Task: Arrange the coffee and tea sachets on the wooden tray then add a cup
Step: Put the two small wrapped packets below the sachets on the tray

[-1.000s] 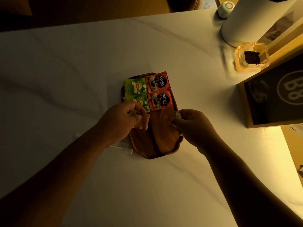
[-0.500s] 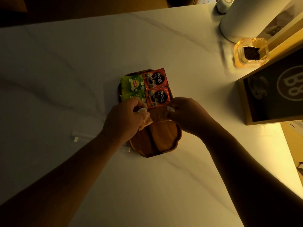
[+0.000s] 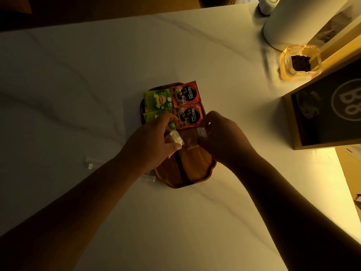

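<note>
Tray (image 3: 195, 173): four sachets (image 3: 172, 106) gridded at far end. Left hand (image 3: 154, 141) pinches white packet (image 3: 176, 137); right hand (image 3: 220, 137) pinches clear packet (image 3: 192, 138), likely next row.

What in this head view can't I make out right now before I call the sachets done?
- Nearer green Lipton sachet: mostly covered by the left hand.
- White-ended packet in the left hand: fingers hide its type.
- Clear packet at the right hand: contents too dim to tell.
- Small white items on the table: too blurred to identify.
- Cup: none in view.
</note>
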Action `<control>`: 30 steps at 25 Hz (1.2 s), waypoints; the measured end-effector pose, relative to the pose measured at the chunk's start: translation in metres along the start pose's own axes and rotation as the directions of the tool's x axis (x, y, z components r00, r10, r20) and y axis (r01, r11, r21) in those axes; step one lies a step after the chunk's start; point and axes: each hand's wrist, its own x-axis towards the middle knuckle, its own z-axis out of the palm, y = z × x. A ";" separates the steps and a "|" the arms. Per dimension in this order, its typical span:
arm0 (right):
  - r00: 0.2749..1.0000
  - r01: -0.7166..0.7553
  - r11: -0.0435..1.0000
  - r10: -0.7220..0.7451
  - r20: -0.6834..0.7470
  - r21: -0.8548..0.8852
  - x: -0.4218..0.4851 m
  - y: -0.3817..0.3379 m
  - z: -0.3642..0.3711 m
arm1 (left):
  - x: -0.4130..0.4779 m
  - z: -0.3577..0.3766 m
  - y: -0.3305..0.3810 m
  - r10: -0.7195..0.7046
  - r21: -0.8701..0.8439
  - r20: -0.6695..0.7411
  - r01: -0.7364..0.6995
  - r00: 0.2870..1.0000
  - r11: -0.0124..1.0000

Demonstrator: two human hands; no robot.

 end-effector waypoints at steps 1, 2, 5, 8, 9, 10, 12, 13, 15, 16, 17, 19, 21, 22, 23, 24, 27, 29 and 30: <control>0.998 0.034 0.998 -0.036 -0.044 -0.058 -0.006 0.002 0.003 | -0.002 0.002 -0.001 0.046 0.114 -0.042 -0.041 0.998 0.993; 0.993 0.064 0.990 -0.075 -0.091 -0.122 -0.013 0.005 0.006 | -0.005 0.004 -0.002 0.094 0.233 -0.089 -0.071 0.992 0.970; 0.963 0.133 0.927 -0.205 -0.177 -0.350 -0.037 0.017 0.014 | -0.022 0.013 -0.005 0.208 0.472 -0.192 -0.095 0.959 0.877; 0.935 0.270 0.842 -0.345 -0.081 -0.466 -0.055 0.023 0.030 | -0.042 0.033 -0.005 0.237 0.516 -0.110 -0.148 0.965 0.844; 0.926 0.319 0.817 -0.378 -0.028 -0.481 -0.057 0.024 0.035 | -0.045 0.039 -0.005 0.219 0.516 -0.083 -0.146 0.972 0.844; 0.917 0.355 0.796 -0.399 0.016 -0.491 -0.058 0.026 0.039 | -0.047 0.043 -0.006 0.199 0.514 -0.065 -0.138 0.978 0.847; 0.909 0.379 0.775 -0.414 0.047 -0.505 -0.056 0.027 0.044 | -0.049 0.045 -0.007 0.180 0.507 -0.054 -0.129 0.982 0.852; 0.908 0.377 0.773 -0.417 0.037 -0.510 -0.055 0.028 0.045 | -0.050 0.045 -0.008 0.186 0.505 -0.053 -0.135 0.981 0.853; 0.904 0.372 0.770 -0.427 0.013 -0.518 -0.053 0.029 0.048 | -0.051 0.044 -0.011 0.216 0.501 -0.050 -0.163 0.975 0.850; 0.901 0.373 0.767 -0.434 0.006 -0.522 -0.053 0.029 0.050 | -0.051 0.043 -0.013 0.230 0.500 -0.046 -0.177 0.972 0.848; 0.897 0.375 0.763 -0.441 0.000 -0.526 -0.053 0.030 0.052 | -0.052 0.042 -0.013 0.237 0.499 -0.041 -0.186 0.971 0.847; 0.889 0.378 0.756 -0.458 -0.018 -0.535 -0.052 0.030 0.054 | -0.051 0.040 -0.014 0.236 0.496 -0.039 -0.187 0.971 0.848; 0.888 0.361 0.757 -0.458 -0.049 -0.545 -0.052 0.031 0.055 | -0.051 0.038 -0.013 0.230 0.506 -0.040 -0.179 0.972 0.844; 0.887 0.351 0.759 -0.457 -0.065 -0.548 -0.053 0.031 0.056 | -0.051 0.038 -0.012 0.232 0.518 -0.037 -0.180 0.972 0.836; 0.885 0.348 0.759 -0.460 -0.075 -0.549 -0.054 0.031 0.057 | -0.052 0.038 -0.012 0.234 0.528 -0.031 -0.183 0.972 0.829; 0.882 0.354 0.757 -0.465 -0.073 -0.549 -0.055 0.032 0.059 | -0.053 0.039 -0.012 0.234 0.533 -0.027 -0.184 0.972 0.826; 0.889 0.371 0.758 -0.457 -0.032 -0.537 -0.056 0.032 0.062 | -0.052 0.040 -0.011 0.217 0.532 -0.028 -0.170 0.976 0.830; 0.903 0.357 0.769 -0.430 -0.014 -0.531 -0.055 0.029 0.061 | -0.051 0.040 -0.010 0.209 0.537 -0.022 -0.165 0.978 0.827; 0.907 0.353 0.770 -0.421 -0.008 -0.532 -0.055 0.026 0.060 | -0.051 0.039 -0.010 0.208 0.541 -0.017 -0.166 0.978 0.825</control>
